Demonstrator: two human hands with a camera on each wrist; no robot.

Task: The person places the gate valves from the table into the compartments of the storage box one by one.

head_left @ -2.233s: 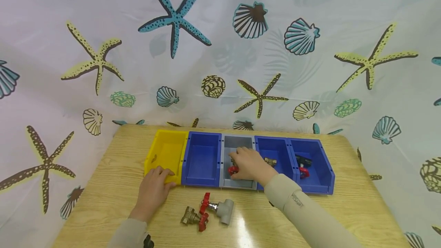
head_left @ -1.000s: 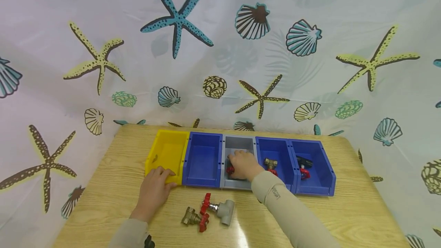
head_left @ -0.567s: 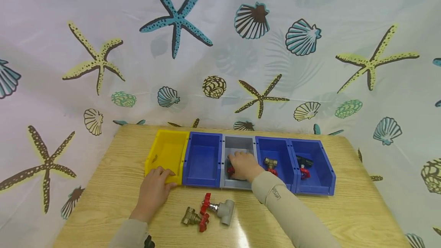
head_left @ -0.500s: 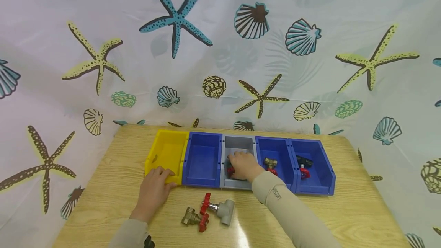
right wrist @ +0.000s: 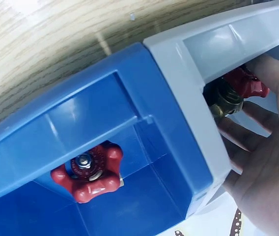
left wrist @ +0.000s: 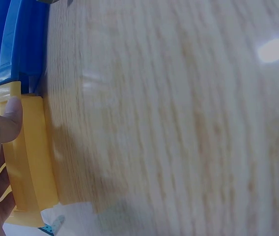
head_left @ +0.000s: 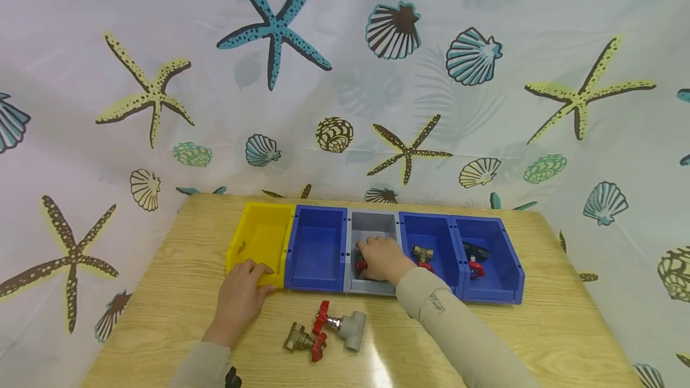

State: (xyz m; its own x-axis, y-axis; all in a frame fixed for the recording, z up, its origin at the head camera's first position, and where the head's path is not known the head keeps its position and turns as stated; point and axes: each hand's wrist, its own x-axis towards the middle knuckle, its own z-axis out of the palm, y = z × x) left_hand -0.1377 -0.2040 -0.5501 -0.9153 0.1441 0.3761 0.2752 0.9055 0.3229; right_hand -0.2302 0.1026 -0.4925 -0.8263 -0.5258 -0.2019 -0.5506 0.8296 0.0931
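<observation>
Table (head_left: 145, 316): pale wood grain, glossy, light reflected at the near side. Cloth (head_left: 345, 91): white, starfish and shell prints, behind and both sides. Left hand (head_left: 241, 295): fingers curled on yellow bin (head_left: 268, 229), front rim. Right hand (head_left: 383, 258): fingers gripping red-handled valve (right wrist: 228, 98) inside grey bin (head_left: 373, 221). Brass valve (head_left: 297, 338), grey valve (head_left: 351, 330): close together on the wood.

Nothing is legible: lettering (head_left: 437, 302) on the right sleeve (head_left: 466, 331) and marks on a red handwheel (right wrist: 98, 187) are too small.
</observation>
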